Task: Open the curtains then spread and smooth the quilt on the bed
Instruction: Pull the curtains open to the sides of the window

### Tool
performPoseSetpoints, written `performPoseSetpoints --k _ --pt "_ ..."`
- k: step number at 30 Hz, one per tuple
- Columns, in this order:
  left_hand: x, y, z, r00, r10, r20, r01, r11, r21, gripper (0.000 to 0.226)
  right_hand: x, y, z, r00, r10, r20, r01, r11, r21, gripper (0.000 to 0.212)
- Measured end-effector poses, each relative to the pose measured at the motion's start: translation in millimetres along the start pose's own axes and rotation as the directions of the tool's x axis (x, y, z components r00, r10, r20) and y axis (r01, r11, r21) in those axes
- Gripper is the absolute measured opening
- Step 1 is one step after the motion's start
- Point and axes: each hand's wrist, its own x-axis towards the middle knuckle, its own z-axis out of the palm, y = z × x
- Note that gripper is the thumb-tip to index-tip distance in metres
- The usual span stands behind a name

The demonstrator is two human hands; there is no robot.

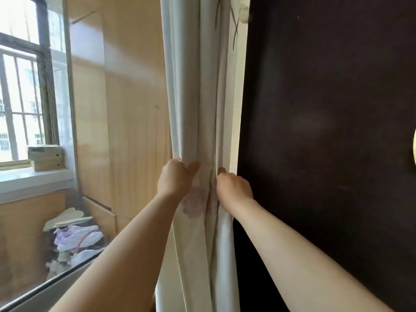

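Note:
A pale curtain [193,97] with a faint pink flower print hangs gathered into a narrow bunch in the middle of the view. My left hand [174,179] grips the bunch from its left side, thumb across the front folds. My right hand [234,186] grips the bunch from the right, its fingers curled into the cloth next to a dark panel. Both arms reach forward at about waist height of the curtain. No bed or quilt is in view.
A dark brown panel [326,131] fills the right side. To the left is a barred window [20,91] with a sill holding small wooden boxes [46,157]. Light wood panelling [126,131] stands behind, and shoes and clutter [76,239] lie on the floor below.

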Motion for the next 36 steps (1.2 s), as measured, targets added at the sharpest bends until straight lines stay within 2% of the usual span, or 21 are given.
performPoseSetpoints --k 9,17,19,22,25,27,30,33,36 --pt "75 -37 33 1.0 -0.005 0.002 0.005 0.998 0.063 0.036 80 -9 47 0.986 0.167 0.014 -0.166 0.986 -0.016 0.038" --pt "126 -51 76 0.994 0.05 0.101 -0.055 0.997 0.046 0.031 137 7 79 0.937 0.35 0.009 -0.35 0.937 -0.018 0.038" --pt "137 -52 79 0.991 0.064 0.119 -0.073 0.995 0.068 0.032 143 7 80 0.911 0.411 -0.024 -0.41 0.912 0.03 0.036" --pt "149 -52 80 0.99 0.115 0.08 -0.121 0.989 0.08 0.033 152 7 77 0.852 0.498 -0.162 -0.482 0.867 0.127 0.043" --pt "151 -48 79 0.969 0.248 -0.022 -0.248 0.969 -0.007 0.055 160 10 71 0.829 0.462 -0.315 -0.461 0.884 0.082 0.065" --pt "149 -46 83 0.943 0.334 0.004 -0.333 0.939 0.086 0.077 160 11 67 0.855 0.359 -0.375 -0.398 0.917 -0.03 0.071" --pt "146 -43 92 0.912 0.394 0.113 -0.405 0.824 0.397 0.085 160 9 66 0.929 0.208 -0.307 -0.283 0.932 -0.225 0.075" --pt "156 -39 104 0.9 0.379 0.217 -0.436 0.776 0.455 0.093 174 11 69 0.952 0.168 -0.255 -0.247 0.916 -0.317 0.079" --pt "174 -42 125 0.895 0.396 0.205 -0.444 0.751 0.488 0.09 197 17 76 0.959 0.197 -0.203 -0.261 0.894 -0.365 0.081"
